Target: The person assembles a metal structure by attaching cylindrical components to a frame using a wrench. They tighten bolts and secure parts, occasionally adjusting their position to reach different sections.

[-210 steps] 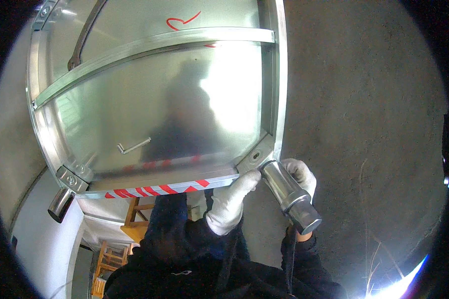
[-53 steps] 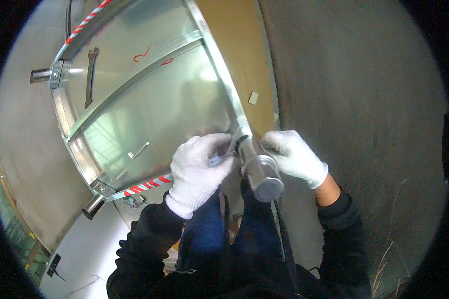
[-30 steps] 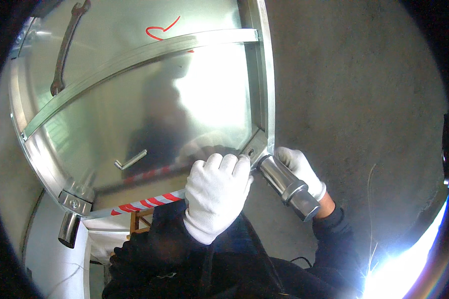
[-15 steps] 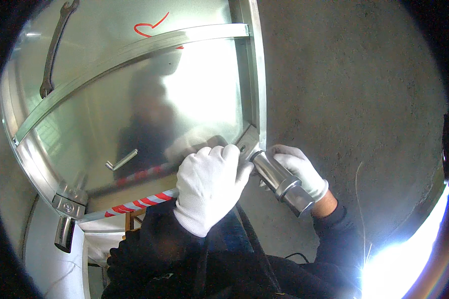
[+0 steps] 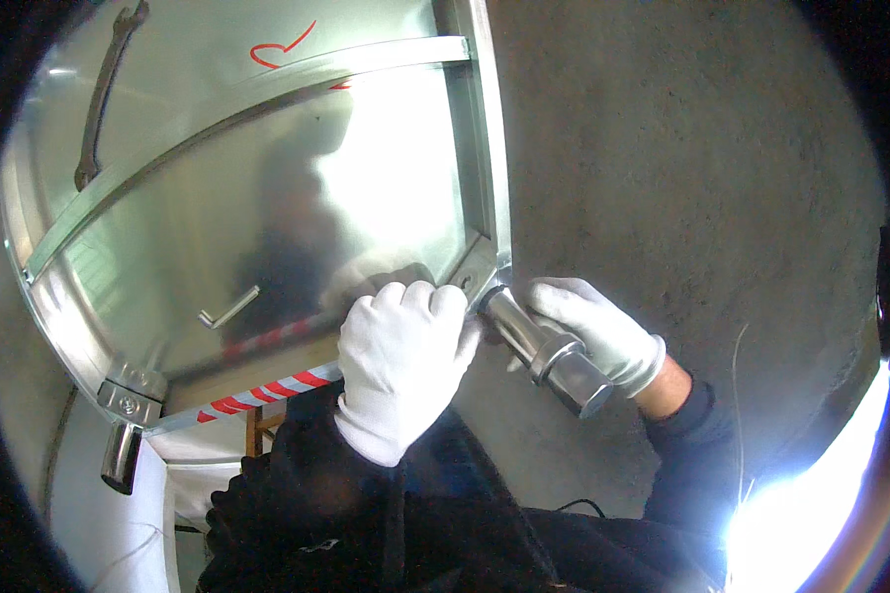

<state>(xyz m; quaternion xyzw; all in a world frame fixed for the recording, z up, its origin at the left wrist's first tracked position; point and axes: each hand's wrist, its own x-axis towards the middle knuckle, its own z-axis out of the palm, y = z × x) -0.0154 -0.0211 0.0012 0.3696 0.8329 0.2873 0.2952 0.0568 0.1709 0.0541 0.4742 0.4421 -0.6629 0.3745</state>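
Observation:
A shiny metal tubular leg [image 5: 519,331] sticks out from the near right corner of an upturned sheet-metal table frame [image 5: 492,148], joined there by a corner bracket [image 5: 477,269]. My left hand [image 5: 398,366], in a white glove, is curled over the near edge beside that bracket; its fingertips are partly hidden. On the right side of the leg, my gloved right hand [image 5: 598,331] grips it, with some fingers hidden behind the tube. A bent hex key [image 5: 232,308] lies on the metal sheet left of my left hand.
An open-ended wrench [image 5: 104,99] lies at the far left, against a cross rail [image 5: 218,109]. A second leg [image 5: 124,457] projects from the near left corner. Red-and-white striped tape [image 5: 267,392] runs along the near edge. Grey concrete floor [image 5: 682,198] extends to the right.
The table frame, leg and my left hand have shifted slightly left in the picture. My right hand stays at nearly the same place, its fingers moved a little along the leg.

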